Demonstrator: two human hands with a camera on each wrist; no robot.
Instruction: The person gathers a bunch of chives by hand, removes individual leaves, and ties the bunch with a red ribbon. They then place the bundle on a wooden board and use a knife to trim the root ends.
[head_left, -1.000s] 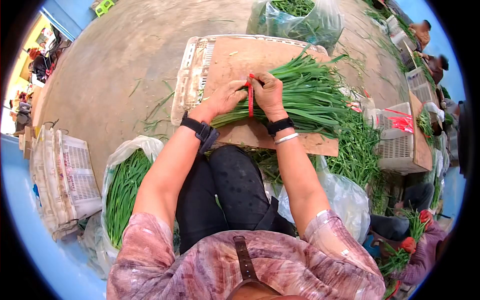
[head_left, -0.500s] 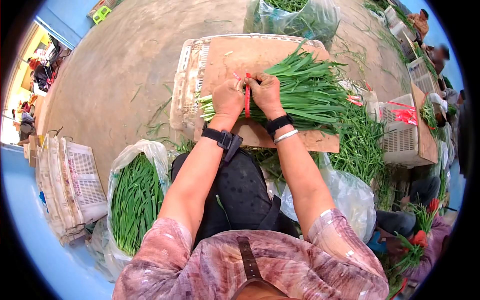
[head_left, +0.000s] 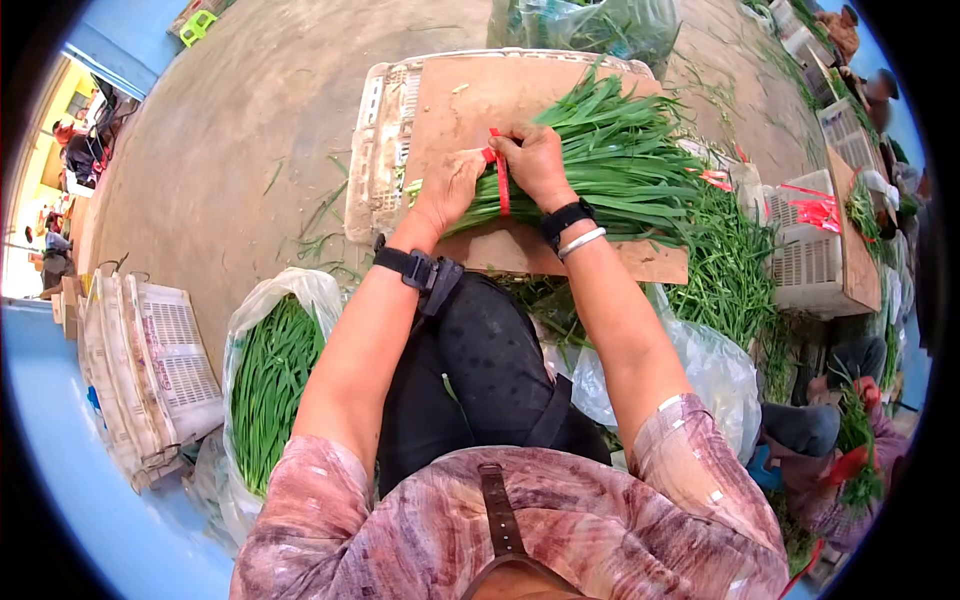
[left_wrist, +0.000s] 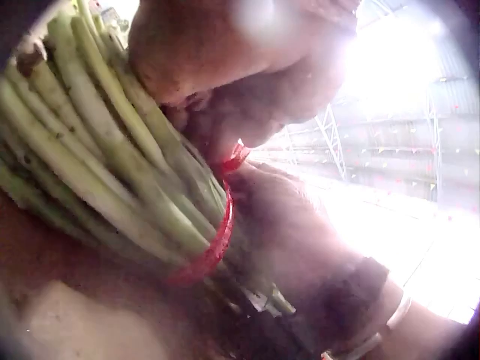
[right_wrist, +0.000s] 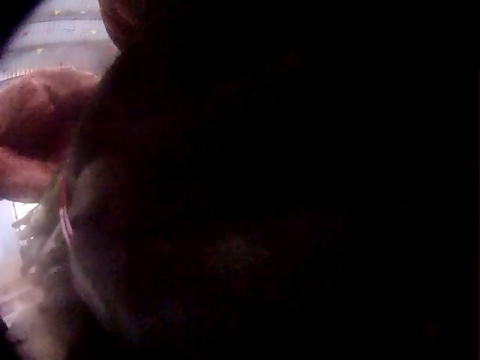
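A bunch of Chinese chives (head_left: 620,150) lies sideways on the brown board (head_left: 465,95), pale stalks to the left and leaves spreading right. A narrow red tie (head_left: 503,188) goes round its stalks. At the upper side of the bunch, my left hand (head_left: 452,188) pinches the tie's end. Beside it, my right hand (head_left: 538,165) pinches the tie with thumb and forefinger. Close up in the left wrist view, the pale stalks (left_wrist: 112,142) sit inside the red loop (left_wrist: 214,255), with fingers of both hands meeting above it. The right wrist view is mostly dark.
The board rests on a white plastic crate (head_left: 375,150). Bags of greens stand at the left (head_left: 275,380) and beyond the crate (head_left: 590,30). Loose greens (head_left: 725,290) heap at the right, near another crate (head_left: 800,250) bearing red strips (head_left: 815,208). Other people sit further right.
My left hand turned into a fist over the stalks half a second ago, a red end showing above it. It has since turned back, fingers reaching toward the tie. My right hand stayed there.
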